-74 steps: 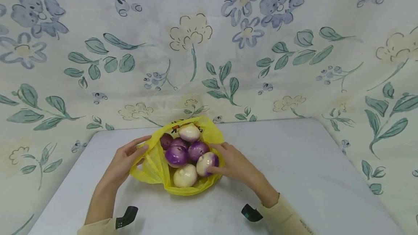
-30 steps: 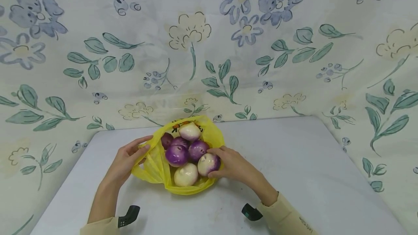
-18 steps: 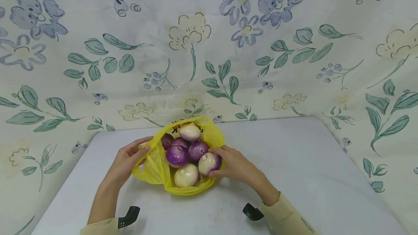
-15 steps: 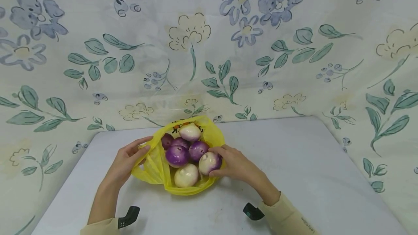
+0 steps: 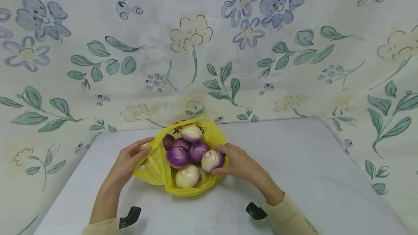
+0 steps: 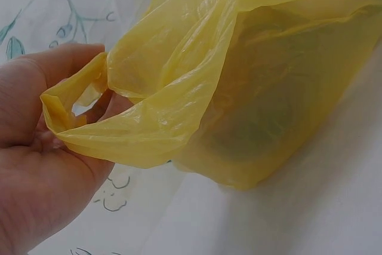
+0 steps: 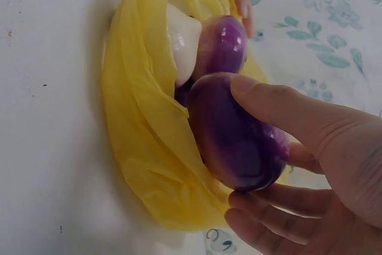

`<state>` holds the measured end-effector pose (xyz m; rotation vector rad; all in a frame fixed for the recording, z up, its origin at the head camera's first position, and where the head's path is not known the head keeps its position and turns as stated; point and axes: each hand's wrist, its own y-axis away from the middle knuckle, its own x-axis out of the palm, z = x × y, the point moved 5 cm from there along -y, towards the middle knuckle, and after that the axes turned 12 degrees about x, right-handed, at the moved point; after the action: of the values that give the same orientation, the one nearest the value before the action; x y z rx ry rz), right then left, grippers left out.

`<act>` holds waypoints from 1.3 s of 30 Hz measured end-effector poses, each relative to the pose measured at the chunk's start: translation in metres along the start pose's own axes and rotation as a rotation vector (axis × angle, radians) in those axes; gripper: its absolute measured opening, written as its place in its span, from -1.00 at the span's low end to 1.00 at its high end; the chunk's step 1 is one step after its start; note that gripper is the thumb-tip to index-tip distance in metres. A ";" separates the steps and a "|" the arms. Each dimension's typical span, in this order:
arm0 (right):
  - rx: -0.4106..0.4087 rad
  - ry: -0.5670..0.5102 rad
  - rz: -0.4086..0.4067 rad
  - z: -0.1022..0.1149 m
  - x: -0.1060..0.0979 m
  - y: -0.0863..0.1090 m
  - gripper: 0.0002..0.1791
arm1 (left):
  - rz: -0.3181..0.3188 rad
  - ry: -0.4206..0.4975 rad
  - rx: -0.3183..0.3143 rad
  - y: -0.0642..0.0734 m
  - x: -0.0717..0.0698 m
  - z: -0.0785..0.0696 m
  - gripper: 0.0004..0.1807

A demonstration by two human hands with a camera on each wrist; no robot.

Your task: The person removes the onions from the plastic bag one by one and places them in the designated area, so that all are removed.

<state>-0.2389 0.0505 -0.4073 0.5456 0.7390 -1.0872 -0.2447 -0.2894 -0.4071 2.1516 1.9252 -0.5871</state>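
A yellow plastic bag (image 5: 183,192) stands on the white table with its mouth open, several purple-and-white turnips (image 5: 177,156) inside. My left hand (image 5: 125,160) holds the bag by its left edge; in the left wrist view a handle loop of the bag lies between thumb and fingers of that hand (image 6: 48,123). At the bag's right rim my right hand (image 5: 240,162) grips a turnip (image 5: 211,161), white towards the middle and purple towards the palm. The right wrist view shows the thumb on top of this turnip (image 7: 236,135) and fingers beneath it.
The white table (image 5: 294,162) stretches out right and front of the bag. Behind it hangs a flower-patterned cloth (image 5: 248,82). Dark wrist-worn devices (image 5: 256,211) stick out from both cuffs.
The right hand, with the turnip in its fingers, has moved slightly up and right towards the bag's rim. The left hand keeps its hold on the bag.
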 end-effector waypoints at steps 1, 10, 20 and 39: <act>0.002 -0.003 -0.002 0.000 -0.001 0.000 -0.24 | -0.001 -0.001 0.001 0.000 0.000 0.000 -0.38; 0.033 -0.023 -0.017 -0.004 -0.007 0.001 -0.23 | 0.000 -0.011 -0.014 0.003 0.000 0.002 -0.36; 0.021 -0.032 -0.079 -0.010 -0.017 0.003 -0.23 | -0.003 -0.040 -0.026 0.004 -0.001 0.003 -0.34; 0.011 -0.066 -0.166 -0.026 -0.043 0.002 -0.19 | -0.006 -0.024 -0.025 0.004 -0.005 0.002 -0.34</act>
<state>-0.2557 0.0947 -0.3915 0.4615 0.7303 -1.2581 -0.2416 -0.2955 -0.4072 2.1145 1.9176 -0.5838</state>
